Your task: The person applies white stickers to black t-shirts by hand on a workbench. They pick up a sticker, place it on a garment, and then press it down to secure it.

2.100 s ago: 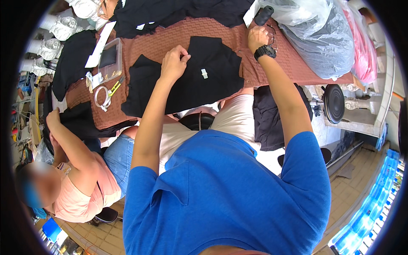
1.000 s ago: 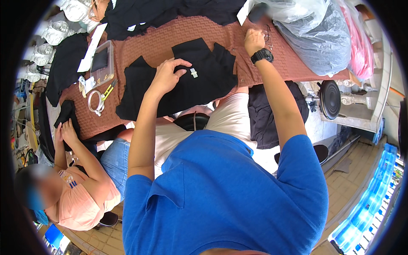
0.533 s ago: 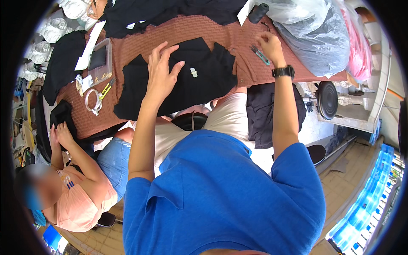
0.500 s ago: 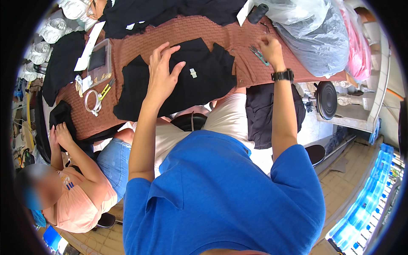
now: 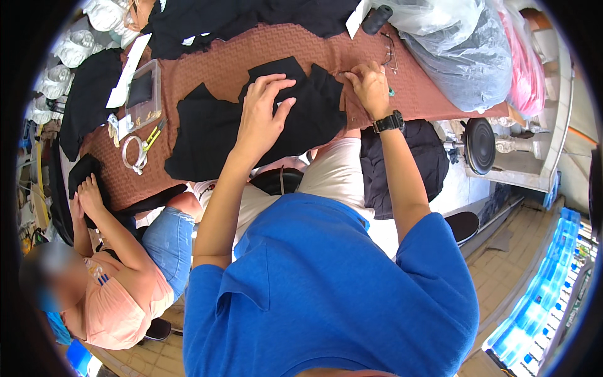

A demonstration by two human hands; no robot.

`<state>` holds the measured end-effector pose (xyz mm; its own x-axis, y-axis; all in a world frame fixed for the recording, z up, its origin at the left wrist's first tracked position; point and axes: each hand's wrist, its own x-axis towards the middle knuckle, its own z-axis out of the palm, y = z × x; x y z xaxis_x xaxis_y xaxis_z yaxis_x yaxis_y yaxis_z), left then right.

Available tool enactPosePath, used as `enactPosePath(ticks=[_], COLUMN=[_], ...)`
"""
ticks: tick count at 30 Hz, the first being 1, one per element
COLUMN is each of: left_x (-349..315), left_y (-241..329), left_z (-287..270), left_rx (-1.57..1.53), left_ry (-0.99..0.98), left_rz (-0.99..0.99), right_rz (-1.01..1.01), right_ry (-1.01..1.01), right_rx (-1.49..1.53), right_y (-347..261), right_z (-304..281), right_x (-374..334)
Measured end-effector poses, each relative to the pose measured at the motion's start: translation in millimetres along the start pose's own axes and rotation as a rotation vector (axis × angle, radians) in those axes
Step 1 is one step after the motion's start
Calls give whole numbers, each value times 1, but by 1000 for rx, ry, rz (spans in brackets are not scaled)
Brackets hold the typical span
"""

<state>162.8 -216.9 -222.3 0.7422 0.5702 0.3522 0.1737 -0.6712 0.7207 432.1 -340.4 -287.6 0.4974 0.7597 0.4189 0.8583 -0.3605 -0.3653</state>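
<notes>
A black cut fabric piece point(image 5: 207, 135) lies spread over the brown textured cloth in front of me. Above its middle hovers my left hand point(image 5: 260, 116), open, thumb and fingers apart. The small white label on the fabric is mostly hidden behind this hand. Just off the fabric's right edge is my right hand point(image 5: 372, 91), wearing a black watch point(image 5: 389, 121). Its thumb and fingertips are pinched together; anything between them is too small to make out. A green bit of the thread snips point(image 5: 391, 92) shows beside that hand, the rest covered.
Yellow-handled scissors point(image 5: 154, 135), a white ring point(image 5: 133, 152) and a clear plastic box point(image 5: 154, 107) lie left. Far right are a black thread spool point(image 5: 377, 20), wire-framed glasses point(image 5: 391, 53) and bulging plastic bags point(image 5: 465, 60). A co-worker point(image 5: 125, 295) sits at left, handling black cloth.
My right hand has moved left and slightly nearer, from above the snips to the fabric's right edge, fingers pinched. My left hand has shifted right, covering most of the white label.
</notes>
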Motion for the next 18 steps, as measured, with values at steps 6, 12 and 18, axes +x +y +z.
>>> enactPosePath(ticks=[6,12,18], left_x=[-7,-3,-12], left_y=[2,39,47], left_z=[2,-18,-31], left_rx=[-106,-742,-751], left_ry=[34,-61,-319], left_rz=[-6,-227,-282], right_rz=[45,160,84], right_ry=[134,-605,-700], right_rx=[182,1160,1003], right_y=[19,-83,-149], right_z=[20,-93,-117], right_x=[-2,2,-14])
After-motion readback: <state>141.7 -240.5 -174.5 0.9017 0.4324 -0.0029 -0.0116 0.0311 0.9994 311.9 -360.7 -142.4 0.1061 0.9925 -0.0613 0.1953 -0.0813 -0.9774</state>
